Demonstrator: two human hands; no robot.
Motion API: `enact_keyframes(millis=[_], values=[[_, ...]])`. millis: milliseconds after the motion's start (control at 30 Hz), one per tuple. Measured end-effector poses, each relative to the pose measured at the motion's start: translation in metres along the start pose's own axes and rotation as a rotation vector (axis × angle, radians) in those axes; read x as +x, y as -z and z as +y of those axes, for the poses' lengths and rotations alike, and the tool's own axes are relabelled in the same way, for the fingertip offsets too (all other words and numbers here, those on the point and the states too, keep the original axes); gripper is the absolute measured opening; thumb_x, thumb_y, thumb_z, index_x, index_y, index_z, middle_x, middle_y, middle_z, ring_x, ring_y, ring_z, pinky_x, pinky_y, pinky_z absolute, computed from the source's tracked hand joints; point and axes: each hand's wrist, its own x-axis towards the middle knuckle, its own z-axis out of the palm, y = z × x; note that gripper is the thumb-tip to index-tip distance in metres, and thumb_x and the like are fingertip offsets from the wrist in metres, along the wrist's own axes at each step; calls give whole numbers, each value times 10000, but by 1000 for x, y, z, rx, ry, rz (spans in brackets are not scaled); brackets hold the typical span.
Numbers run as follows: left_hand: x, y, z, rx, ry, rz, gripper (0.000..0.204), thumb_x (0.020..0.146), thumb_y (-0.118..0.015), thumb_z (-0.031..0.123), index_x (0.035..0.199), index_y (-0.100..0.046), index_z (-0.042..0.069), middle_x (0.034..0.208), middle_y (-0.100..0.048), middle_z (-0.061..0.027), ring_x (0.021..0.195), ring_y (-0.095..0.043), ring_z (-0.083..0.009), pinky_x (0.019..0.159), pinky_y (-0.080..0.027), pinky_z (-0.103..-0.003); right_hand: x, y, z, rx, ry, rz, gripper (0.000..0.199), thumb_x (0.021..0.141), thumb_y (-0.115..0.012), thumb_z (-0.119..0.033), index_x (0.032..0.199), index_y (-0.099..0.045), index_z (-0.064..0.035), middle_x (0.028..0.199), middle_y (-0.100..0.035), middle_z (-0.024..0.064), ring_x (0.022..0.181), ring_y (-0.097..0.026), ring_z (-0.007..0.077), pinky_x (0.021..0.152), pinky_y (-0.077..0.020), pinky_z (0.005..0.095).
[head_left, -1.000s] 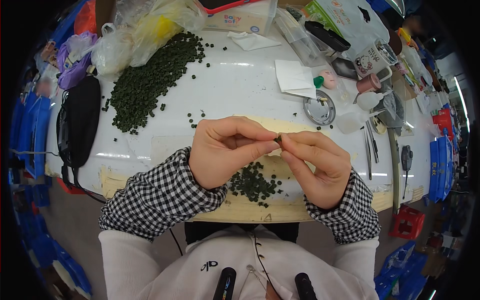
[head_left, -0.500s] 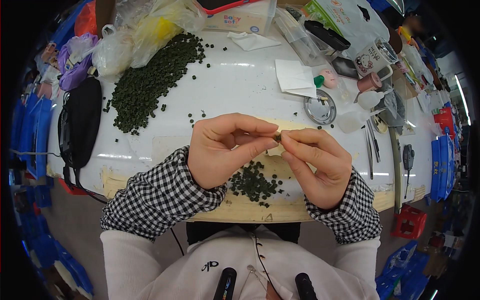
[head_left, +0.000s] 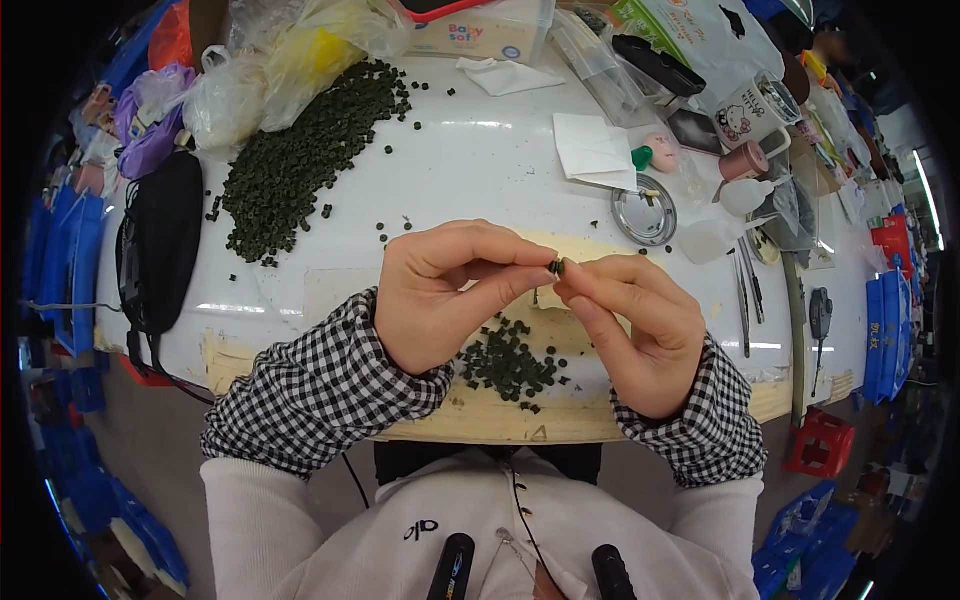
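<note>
Both the left hand (head_left: 440, 300) and right hand (head_left: 635, 325) pinched one small green piece (head_left: 556, 267) above the small pile (head_left: 508, 362), while the large heap (head_left: 295, 165) far beyond that pile lay seemingly unworked

Bright, even overhead light; glare streaks on the white table (head_left: 480, 160) toward twelve o'clock; centre sharp, soft shadows; fisheye bending and black vignette around the rim

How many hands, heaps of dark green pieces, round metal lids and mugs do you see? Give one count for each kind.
Hands: 2, left hand and right hand
Heaps of dark green pieces: 2, big heap and small heap
Round metal lid: 1
White mug: 1
Total: 6
</note>
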Motion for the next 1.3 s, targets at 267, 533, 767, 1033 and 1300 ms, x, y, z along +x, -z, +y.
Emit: enact_keyframes(millis=[267,533,767,1033,1300], values=[[0,-1,0,3,11,2,164,849,-646,-64,1007,-684,-36,962,-674,-113,903,-646,-145,813,-524,-241,-1,1,-1,-52,26,-32,289,849,-643,56,1135,-655,16,980,-644,124,800,-637,161,683,-511,235],[-2,-2,-7,-85,62,18,167,845,-649,-73,1003,-686,-37,957,-681,-108,898,-639,-131,808,-521,-239,2,1,-2,-102,94,-55,319,841,-640,79,1154,-644,14,943,-628,113,764,-632,164,659,-511,230],[-2,-1,-5,-124,58,2,172,850,-644,-71,1018,-672,-49,980,-680,-117,916,-640,-135,829,-523,-243,3,5,1,-136,140,-70,352,830,-644,89,1172,-632,9,960,-624,118,788,-645,179,674,-533,241],[-3,0,-5,-116,55,-2,172,854,-646,-64,1025,-662,-55,997,-678,-125,927,-643,-135,841,-526,-242,3,5,-1,-172,151,-66,347,823,-646,94,1162,-632,20,969,-627,126,807,-657,188,698,-547,246],[-1,-2,-7,-131,44,17,167,858,-653,-53,1024,-654,-67,975,-674,-122,914,-646,-138,830,-533,-240,6,11,-3,-252,168,31,278,817,-674,53,1092,-662,14,911,-635,117,733,-629,174,641,-510,254]])
